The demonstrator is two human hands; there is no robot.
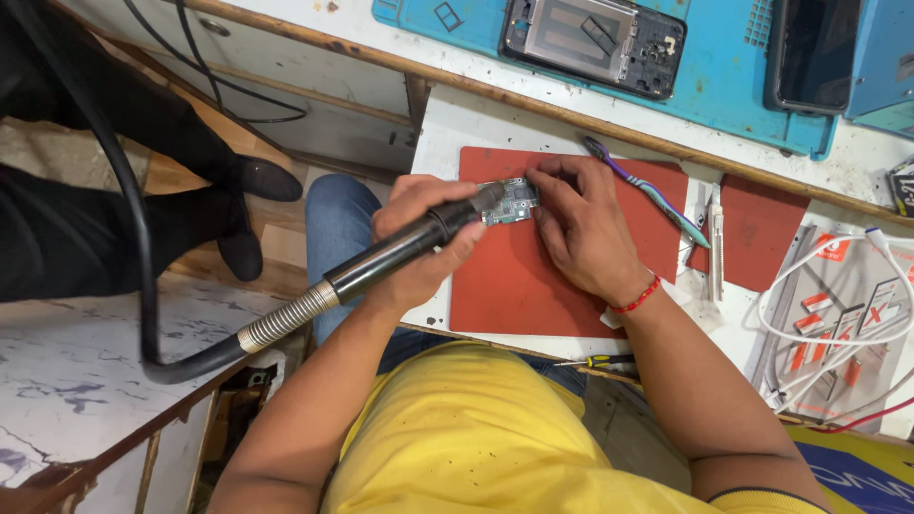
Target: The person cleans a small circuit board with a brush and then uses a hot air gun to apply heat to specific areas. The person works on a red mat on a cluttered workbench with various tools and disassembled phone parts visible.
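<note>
Gripping hot-air wand [400,257], left hand [419,238] curled.

You're at what looks like a phone-repair workbench: an opened phone [592,40] lies on a blue work mat [724,76], a red heat mat [514,276] covers the white bench [457,114], and a small screwdriver [600,362], white cables [838,314] and a hot-air handpiece [381,262] surround it.

views: one, head-worn | looks: steeply down over the wearer's chest, toward the tabletop [457,124] | range: close, hands [581,228] mid-frame | covers: red mat [514,286], tabletop edge, floor at left | overlap: single view
</note>
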